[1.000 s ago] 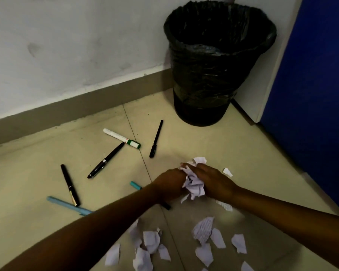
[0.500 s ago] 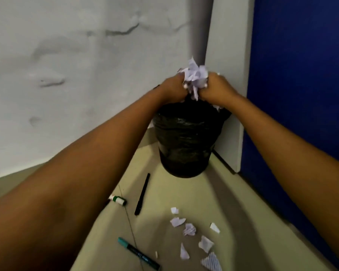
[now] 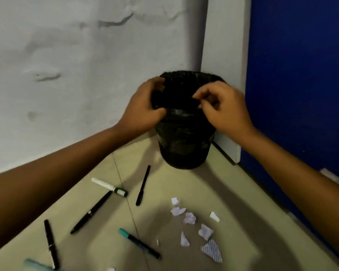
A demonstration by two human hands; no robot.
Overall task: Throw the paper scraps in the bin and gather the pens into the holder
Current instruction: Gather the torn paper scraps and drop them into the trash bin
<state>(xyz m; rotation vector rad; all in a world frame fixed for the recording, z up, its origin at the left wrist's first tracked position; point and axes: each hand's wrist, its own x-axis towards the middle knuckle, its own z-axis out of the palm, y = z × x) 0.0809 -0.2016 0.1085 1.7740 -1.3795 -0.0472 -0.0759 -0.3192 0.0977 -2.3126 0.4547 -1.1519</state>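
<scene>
A black bin (image 3: 184, 145) lined with a black bag stands in the corner. Both hands hover over its mouth. My left hand (image 3: 143, 108) is at the left rim with fingers spread and empty. My right hand (image 3: 223, 108) is at the right rim, fingers loosely curled apart, with no paper visible in it. Several white paper scraps (image 3: 190, 218) lie on the floor in front of the bin. Several pens lie to the left: a white marker with a green cap (image 3: 109, 186), a black pen (image 3: 143, 184), another black pen (image 3: 91, 212), a teal-capped pen (image 3: 139, 243). No pen holder is in view.
A white wall (image 3: 67, 75) runs behind and to the left, a blue panel (image 3: 301, 75) stands on the right beside a white post (image 3: 223, 45). More pens lie at the lower left: a black one (image 3: 51, 243) and a light blue one (image 3: 37, 264).
The bunch of paper scraps held between both hands went up from the floor to over the bin and is gone from my hands, which have spread apart over the rim.
</scene>
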